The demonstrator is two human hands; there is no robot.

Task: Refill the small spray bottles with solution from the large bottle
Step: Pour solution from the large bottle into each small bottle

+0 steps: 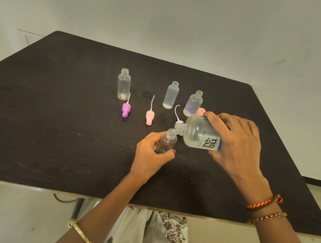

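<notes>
Here, the right hand (236, 142) wraps its fingers round the large clear labelled solution bottle (201, 134), tipped almost flat so its neck meets the open mouth of a small clear plastic spray bottle (166, 142). The left hand (151, 156) curls round that small bottle (thumb and fingers on either side) above the dark desk (53, 128). Beyond the hands stand three more uncapped small bottles (124, 83), with a purple spray cap (126, 110) and a pink spray cap (149, 117) lying near them.
</notes>
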